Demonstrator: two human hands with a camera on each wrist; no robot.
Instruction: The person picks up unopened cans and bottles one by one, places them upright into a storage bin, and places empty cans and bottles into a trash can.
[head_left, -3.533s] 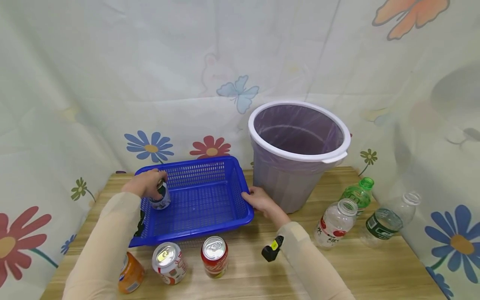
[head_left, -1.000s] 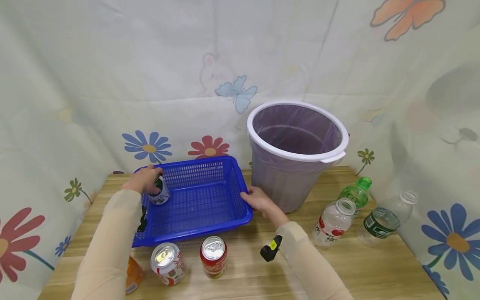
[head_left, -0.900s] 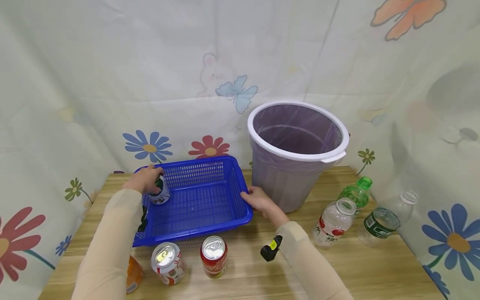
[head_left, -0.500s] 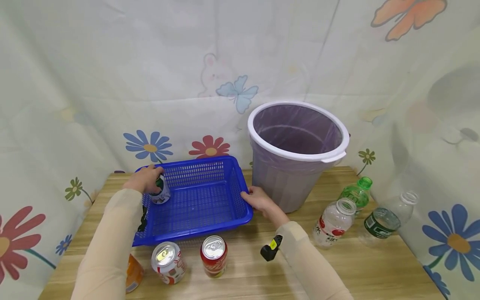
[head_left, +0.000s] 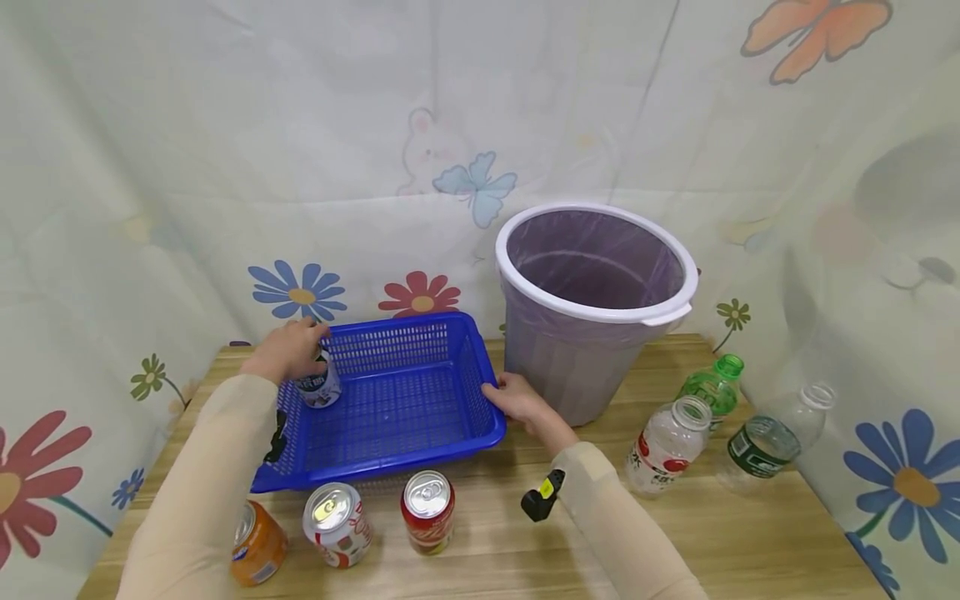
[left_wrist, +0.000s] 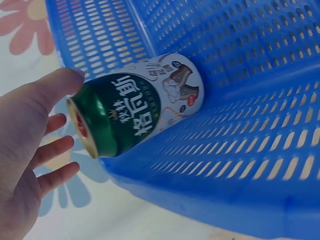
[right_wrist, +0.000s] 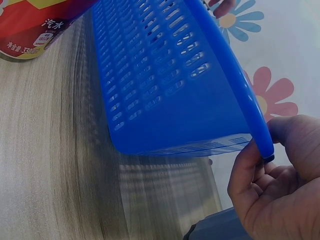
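Observation:
A green and white drink can [head_left: 322, 388] stands inside the blue plastic basket [head_left: 390, 417], at its back left corner. My left hand [head_left: 287, 348] is just above the can's top; in the left wrist view its fingers are spread around the rim end and do not grip it. The thumb lies close to the can [left_wrist: 137, 102]; whether it still touches is unclear. On the basket's right side, my right hand [head_left: 523, 402] pinches the rim between thumb and curled fingers, which the right wrist view shows at the basket's edge [right_wrist: 250, 112].
In front of the basket stand an orange can [head_left: 258, 546], a white and red can [head_left: 339, 527] and a red can [head_left: 428, 515]. A lined grey bin [head_left: 573, 367] is behind right. Three plastic bottles, a green one [head_left: 712, 387] and two clear ones [head_left: 663, 454], stand at right.
My left hand has loosened its hold on the can and moved slightly up and left. The can stays in the basket corner. More of the orange can shows. My right hand has stayed put.

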